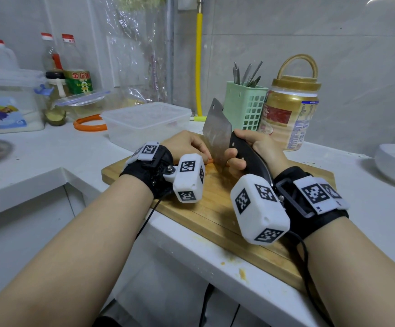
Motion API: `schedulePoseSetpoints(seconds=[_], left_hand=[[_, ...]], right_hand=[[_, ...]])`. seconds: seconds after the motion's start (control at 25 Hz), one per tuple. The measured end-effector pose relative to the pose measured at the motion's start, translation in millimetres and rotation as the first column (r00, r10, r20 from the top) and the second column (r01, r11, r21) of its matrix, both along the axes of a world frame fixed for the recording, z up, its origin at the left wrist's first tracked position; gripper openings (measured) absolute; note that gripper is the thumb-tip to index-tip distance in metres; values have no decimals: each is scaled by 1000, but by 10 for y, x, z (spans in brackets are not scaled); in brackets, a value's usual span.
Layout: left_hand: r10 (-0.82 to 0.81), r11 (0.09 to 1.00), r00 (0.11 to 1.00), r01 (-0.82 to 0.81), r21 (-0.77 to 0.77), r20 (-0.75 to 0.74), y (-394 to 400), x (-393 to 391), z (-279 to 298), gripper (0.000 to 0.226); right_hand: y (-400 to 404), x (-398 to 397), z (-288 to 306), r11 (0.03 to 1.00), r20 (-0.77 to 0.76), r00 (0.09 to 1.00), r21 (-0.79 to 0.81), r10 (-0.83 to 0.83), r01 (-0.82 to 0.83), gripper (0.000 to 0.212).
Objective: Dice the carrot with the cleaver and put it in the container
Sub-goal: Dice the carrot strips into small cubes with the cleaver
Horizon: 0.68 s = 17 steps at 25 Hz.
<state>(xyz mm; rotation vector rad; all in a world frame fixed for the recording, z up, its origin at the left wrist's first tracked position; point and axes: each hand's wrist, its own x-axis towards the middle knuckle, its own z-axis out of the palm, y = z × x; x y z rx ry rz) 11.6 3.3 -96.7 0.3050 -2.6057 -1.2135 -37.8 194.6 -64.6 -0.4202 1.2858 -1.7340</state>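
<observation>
Gripping cleaver (216, 131) over carrot (210, 160)

Right hand (250, 149) in a closed grip, left hand (187, 145) curled, palm down

Pale grey tiled walls (333, 43) meet in a corner behind a white desk (50, 152) that runs in an L along both. A yellow pipe (199, 62) climbs the corner beside a grey one, and a sheet of clear plastic film (132, 50) hangs over the left wall. Bottles (71, 64) with red caps stand at the back left. Against the right wall sit a green slotted utensil holder (245, 105) and a gold-lidded jar (291, 109). The light is soft and even, possibly from overhead. Below the desk the cabinet front (26, 232) is plain white.
</observation>
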Motion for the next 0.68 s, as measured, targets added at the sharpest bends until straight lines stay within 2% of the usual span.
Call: schedulePoseSetpoints(seconds=[0.32,0.48,0.68], left_hand=[[-5,1000,1000,5,13,-3,65,32,23,3],[1,1000,1000,-1,19,5,61,51,30,3],[10,999,1000,-11,45,14,64,54,33,15]], right_hand=[[-15,23,-1,1000,-42,999,23,10,-9,22],[-50,13,12,995,-132,991,98,-5,18,21],[-113,-5,87,984,-159,987,180,17,12,22]])
